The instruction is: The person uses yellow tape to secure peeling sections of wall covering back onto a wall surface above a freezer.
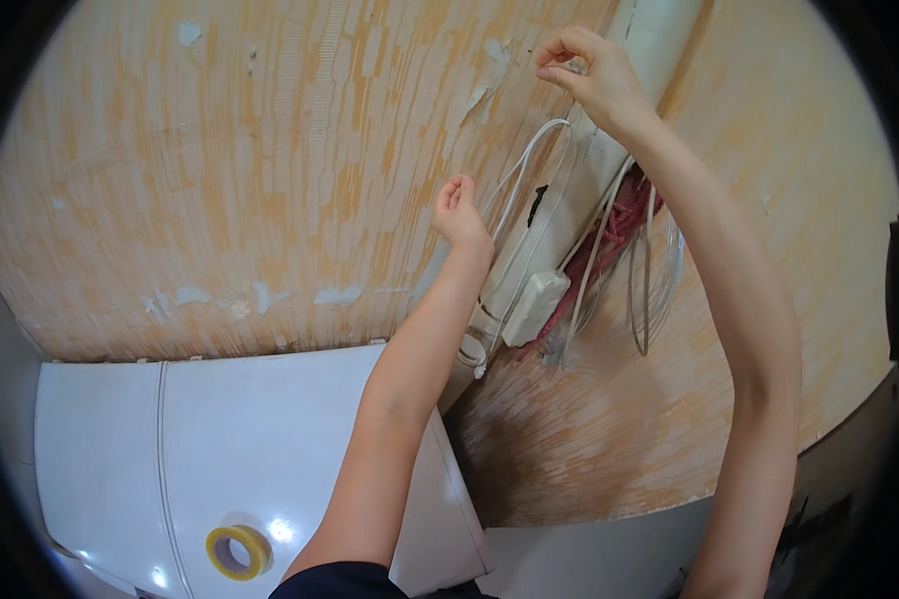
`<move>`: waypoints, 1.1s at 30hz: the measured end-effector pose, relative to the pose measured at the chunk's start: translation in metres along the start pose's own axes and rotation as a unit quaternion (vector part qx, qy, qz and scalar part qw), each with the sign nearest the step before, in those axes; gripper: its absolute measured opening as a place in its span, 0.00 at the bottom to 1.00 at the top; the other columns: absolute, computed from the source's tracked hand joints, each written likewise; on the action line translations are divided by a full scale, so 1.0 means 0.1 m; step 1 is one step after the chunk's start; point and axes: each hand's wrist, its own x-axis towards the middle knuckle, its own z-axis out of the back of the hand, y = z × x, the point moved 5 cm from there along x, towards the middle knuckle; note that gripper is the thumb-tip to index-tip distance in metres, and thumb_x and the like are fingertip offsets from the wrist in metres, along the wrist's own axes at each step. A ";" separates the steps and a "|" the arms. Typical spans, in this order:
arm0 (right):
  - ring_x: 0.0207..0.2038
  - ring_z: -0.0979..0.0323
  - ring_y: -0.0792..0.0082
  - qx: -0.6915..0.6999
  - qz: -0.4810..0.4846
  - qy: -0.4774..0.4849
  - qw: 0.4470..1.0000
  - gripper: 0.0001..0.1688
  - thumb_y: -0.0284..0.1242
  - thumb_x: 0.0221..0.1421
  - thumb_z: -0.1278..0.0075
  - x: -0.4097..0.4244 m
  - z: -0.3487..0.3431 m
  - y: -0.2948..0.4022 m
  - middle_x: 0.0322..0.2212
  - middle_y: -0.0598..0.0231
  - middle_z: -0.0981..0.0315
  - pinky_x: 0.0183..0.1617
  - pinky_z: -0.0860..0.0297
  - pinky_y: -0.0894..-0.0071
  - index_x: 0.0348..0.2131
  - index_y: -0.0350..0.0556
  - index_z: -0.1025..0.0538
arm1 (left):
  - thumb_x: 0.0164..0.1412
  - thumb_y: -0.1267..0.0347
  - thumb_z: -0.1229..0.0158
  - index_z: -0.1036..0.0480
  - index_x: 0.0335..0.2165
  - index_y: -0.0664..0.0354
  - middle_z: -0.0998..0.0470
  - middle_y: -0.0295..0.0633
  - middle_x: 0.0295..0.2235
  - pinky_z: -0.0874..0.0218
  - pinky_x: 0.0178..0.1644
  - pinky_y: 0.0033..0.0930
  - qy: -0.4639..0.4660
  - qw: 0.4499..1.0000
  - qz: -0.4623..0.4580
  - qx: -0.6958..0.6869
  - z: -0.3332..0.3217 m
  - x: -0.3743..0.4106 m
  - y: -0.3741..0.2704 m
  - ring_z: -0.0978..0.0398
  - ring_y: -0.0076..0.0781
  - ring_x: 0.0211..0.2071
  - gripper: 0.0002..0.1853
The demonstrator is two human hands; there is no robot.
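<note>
My right hand (593,77) is raised in front of a white plastic pipe (595,157), its thumb and fingertips brought close together. Something small and pale shows by its palm, too indistinct to name. Lower and to the left, my left hand (461,213) is held up before the wall with curled fingers and the thumb pressed against them. Whether either hand pinches something thin or clear cannot be told. White cables (523,161) loop beside the pipe, between the two hands. A black tie (537,206) sits on the pipe.
A roll of clear yellowish tape (253,552) lies on a white appliance (270,434) at lower left. A white power strip (537,307), red cloth or rope (620,217) and grey cable loops (639,299) hang along the pipe. The streaked wall (232,172) has peeling patches.
</note>
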 end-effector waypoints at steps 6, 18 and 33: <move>0.35 0.25 0.67 -0.099 -0.024 -0.043 0.994 0.11 0.24 0.48 0.39 0.12 -0.20 -0.44 0.26 0.64 0.23 0.41 0.31 0.68 0.34 0.43 0.23 | 0.59 0.72 0.37 0.27 0.35 0.62 0.23 0.37 0.33 0.37 0.42 0.26 -0.051 0.998 -0.019 -0.015 -0.24 0.42 0.32 0.28 0.24 0.35 0.07; 0.36 0.27 0.56 -0.149 0.051 -0.160 0.975 0.16 0.21 0.37 0.35 0.25 -0.26 -0.53 0.26 0.60 0.24 0.42 0.32 0.58 0.29 0.44 0.26 | 0.59 0.71 0.37 0.27 0.36 0.63 0.23 0.37 0.32 0.34 0.37 0.26 -0.081 0.997 -0.012 -0.014 -0.45 0.59 0.21 0.26 0.23 0.32 0.08; 0.38 0.28 0.60 -0.194 0.048 -0.195 0.960 0.17 0.23 0.37 0.35 0.20 -0.32 -0.62 0.26 0.67 0.25 0.44 0.35 0.57 0.30 0.50 0.25 | 0.57 0.60 0.36 0.30 0.21 0.61 0.24 0.45 0.21 0.35 0.29 0.40 -0.106 0.890 -0.133 0.424 -0.47 0.58 -0.13 0.28 0.33 0.21 0.18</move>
